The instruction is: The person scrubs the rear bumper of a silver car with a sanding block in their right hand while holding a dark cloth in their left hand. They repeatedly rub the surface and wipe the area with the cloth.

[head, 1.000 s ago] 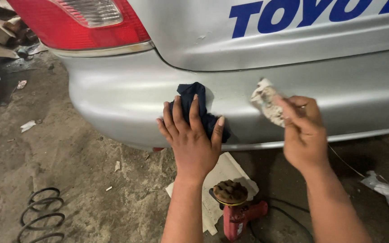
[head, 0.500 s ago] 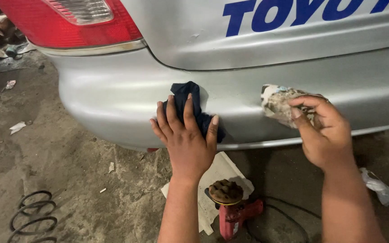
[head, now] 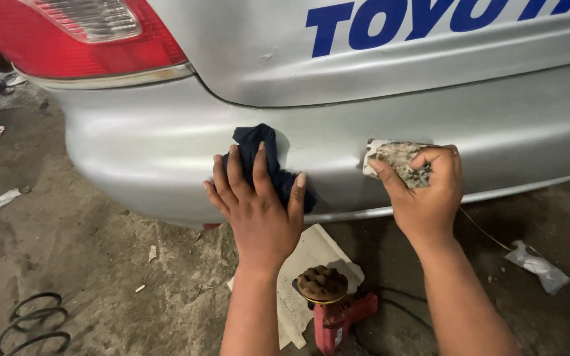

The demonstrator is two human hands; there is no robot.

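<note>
A silver car's rear bumper [head: 153, 151] fills the upper half of the view, with a red tail light [head: 67, 33] at top left. My left hand [head: 255, 207] lies flat with spread fingers on a dark blue cloth [head: 258, 148], pressing it against the bumper. My right hand [head: 427, 188] grips a worn, stained piece of sandpaper [head: 394, 158] and holds it against the bumper to the right of the cloth.
On the dirt floor below lies a red power sander [head: 331, 306] with a brown pad, on a pale sheet [head: 315, 254]. Its black cord runs right. A coiled black spring [head: 31, 323] sits bottom left, a crumpled plastic bag [head: 536, 267] right.
My right hand has moved along the bumper with the sandpaper, rubbing it. My left hand and the cloth have stayed in place. The camera has moved closer.
</note>
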